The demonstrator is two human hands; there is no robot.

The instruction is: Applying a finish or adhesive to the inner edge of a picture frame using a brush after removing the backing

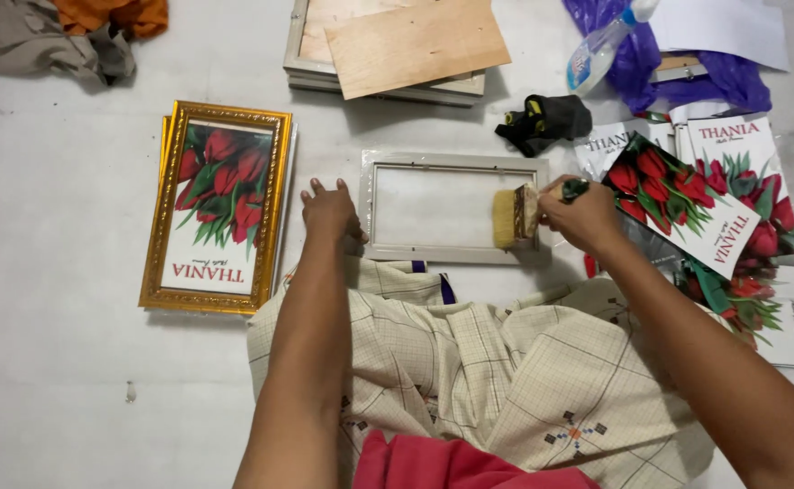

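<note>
Clenched around a wide flat paintbrush (516, 215), your right hand (583, 215) is brushing the right end of the empty grey picture frame (454, 207) on the floor while your released left hand (329, 213) pins its near-left corner; next, sweep leftward.

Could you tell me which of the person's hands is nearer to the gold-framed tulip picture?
Left. The left hand rests on the grey frame's left edge, just right of the gold-framed tulip picture; the right hand, holding a brush, is beyond that frame's far side.
</note>
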